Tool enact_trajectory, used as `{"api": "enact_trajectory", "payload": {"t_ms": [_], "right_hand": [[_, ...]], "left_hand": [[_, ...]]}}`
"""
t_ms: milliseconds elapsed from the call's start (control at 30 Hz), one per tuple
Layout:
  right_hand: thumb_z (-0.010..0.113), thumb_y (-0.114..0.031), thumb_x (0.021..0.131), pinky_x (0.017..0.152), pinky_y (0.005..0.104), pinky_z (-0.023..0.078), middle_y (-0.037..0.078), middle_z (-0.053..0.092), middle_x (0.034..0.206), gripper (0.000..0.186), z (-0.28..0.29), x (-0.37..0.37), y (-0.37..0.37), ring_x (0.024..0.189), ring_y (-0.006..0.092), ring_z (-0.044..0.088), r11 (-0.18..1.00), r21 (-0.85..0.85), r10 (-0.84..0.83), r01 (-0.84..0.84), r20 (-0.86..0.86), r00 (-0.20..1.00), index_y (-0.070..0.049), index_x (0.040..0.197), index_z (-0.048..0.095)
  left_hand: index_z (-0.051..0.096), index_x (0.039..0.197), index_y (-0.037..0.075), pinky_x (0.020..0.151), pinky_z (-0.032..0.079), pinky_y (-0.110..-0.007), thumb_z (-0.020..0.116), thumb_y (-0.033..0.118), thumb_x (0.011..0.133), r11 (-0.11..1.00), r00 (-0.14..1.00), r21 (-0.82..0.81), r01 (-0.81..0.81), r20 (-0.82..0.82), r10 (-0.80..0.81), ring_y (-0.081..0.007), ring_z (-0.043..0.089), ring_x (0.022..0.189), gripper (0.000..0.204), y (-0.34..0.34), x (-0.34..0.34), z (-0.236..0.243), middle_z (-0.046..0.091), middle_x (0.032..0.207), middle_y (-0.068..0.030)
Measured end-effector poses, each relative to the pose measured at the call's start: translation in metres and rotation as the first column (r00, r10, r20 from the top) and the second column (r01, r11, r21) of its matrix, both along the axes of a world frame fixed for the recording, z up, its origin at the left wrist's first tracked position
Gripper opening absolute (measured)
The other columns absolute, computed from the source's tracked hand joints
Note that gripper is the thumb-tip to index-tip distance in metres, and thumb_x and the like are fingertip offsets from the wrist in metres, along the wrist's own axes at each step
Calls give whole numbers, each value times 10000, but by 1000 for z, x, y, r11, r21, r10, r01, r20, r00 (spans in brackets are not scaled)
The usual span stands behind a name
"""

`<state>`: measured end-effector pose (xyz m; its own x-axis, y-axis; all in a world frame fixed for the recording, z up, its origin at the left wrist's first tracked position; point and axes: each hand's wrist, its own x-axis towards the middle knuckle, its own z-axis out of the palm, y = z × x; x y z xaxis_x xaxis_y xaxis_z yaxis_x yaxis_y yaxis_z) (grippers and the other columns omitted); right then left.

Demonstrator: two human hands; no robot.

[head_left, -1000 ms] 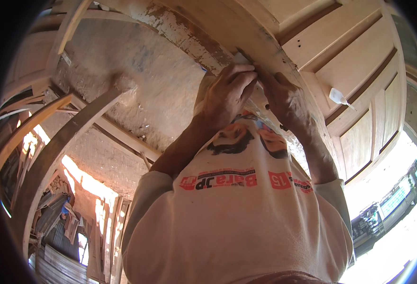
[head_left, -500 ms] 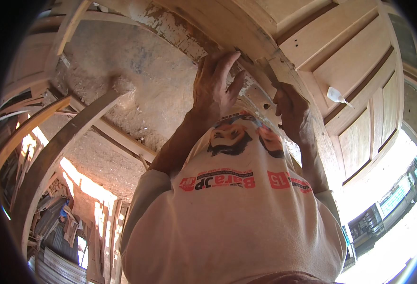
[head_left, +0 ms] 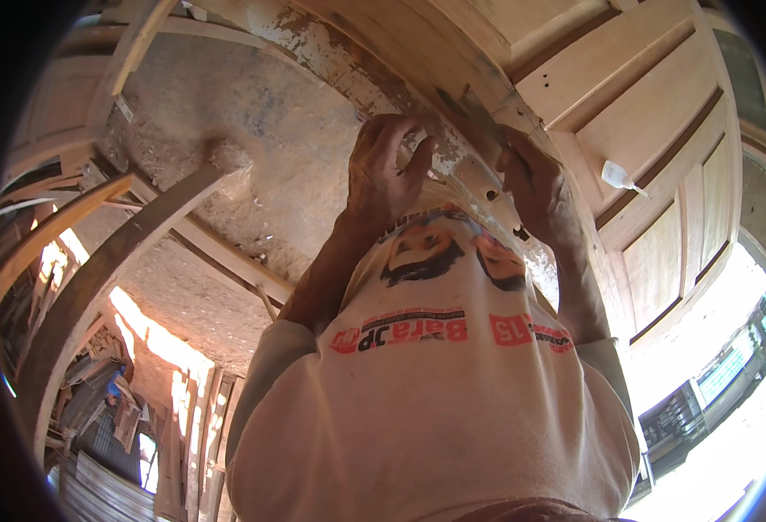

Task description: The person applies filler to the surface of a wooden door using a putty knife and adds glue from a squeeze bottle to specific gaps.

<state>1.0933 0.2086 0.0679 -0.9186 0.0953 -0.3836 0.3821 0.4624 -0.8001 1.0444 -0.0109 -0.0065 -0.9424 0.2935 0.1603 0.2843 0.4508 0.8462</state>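
Observation:
My left hand [head_left: 389, 163] is over the worn, paint-spattered bench edge [head_left: 309, 39], beside a long wooden board [head_left: 391, 43]. Its fingers curl loosely, the thumb stands apart from them, and I see nothing between. My right hand [head_left: 535, 183] has its fingers closed at the board's near side. From it a thin flat-bladed tool [head_left: 480, 111] points toward the board; its handle is hidden in the grip and its exact kind is blurred. Between the hands, the bench surface [head_left: 465, 170] shows round holes and flaked white paint.
A panelled wooden door [head_left: 652, 96] takes up the right side, with a white nozzle bottle [head_left: 615, 176] lying on it. Curved wooden beams [head_left: 109, 252] stand at the left above a dusty floor [head_left: 235, 96]. Stacked timber [head_left: 117, 487] is at the lower left.
My left hand has drawn back from the board toward me, and its outstretched fingers have curled. My right hand has shifted slightly up and left, with the blade turning in its grip.

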Motion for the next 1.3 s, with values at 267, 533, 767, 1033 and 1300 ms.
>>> {"api": "enact_trajectory", "payload": {"t_ms": [267,533,767,1033,1300], "right_hand": [[527,-118,1036,718,427,551,193,690,980,273,-8,-4,6,740,285,726,957,263,182,-120,-225,957,-16,1265,635],[545,-67,1004,710,429,557,192,678,969,334,3,-4,-6,851,324,717,975,208,103,-82,-92,990,-52,1322,645],[575,-60,980,720,453,547,181,663,934,371,-7,-3,-41,842,364,704,991,131,-5,31,-192,981,-82,1341,656],[613,-24,962,716,425,542,171,662,933,380,1,-1,-88,807,344,696,953,146,-249,266,-126,960,-70,1336,667],[634,-49,958,688,442,542,163,670,938,367,13,3,-96,792,364,693,927,229,-279,296,-107,954,-83,1321,676]], "left_hand": [[668,1150,12,828,562,-390,756,65,902,990,993,-82,117,3,-117,-296,682,971,268,-5,-13,13,689,1066,-151],[676,1138,15,855,553,-443,755,47,879,999,996,-15,33,78,-32,-334,672,990,273,-20,-13,11,690,1055,-166],[681,1152,30,882,544,-433,769,49,863,993,992,19,120,-38,-119,-335,661,1010,302,-20,-32,11,689,1096,-158],[695,1157,63,902,514,-453,814,98,820,865,843,-146,479,-199,-500,-324,638,1018,359,-26,-117,12,673,1113,-109],[715,1150,64,898,536,-424,833,118,822,776,760,-151,612,-156,-630,-314,659,1044,353,-19,-143,7,686,1136,-107]]}}
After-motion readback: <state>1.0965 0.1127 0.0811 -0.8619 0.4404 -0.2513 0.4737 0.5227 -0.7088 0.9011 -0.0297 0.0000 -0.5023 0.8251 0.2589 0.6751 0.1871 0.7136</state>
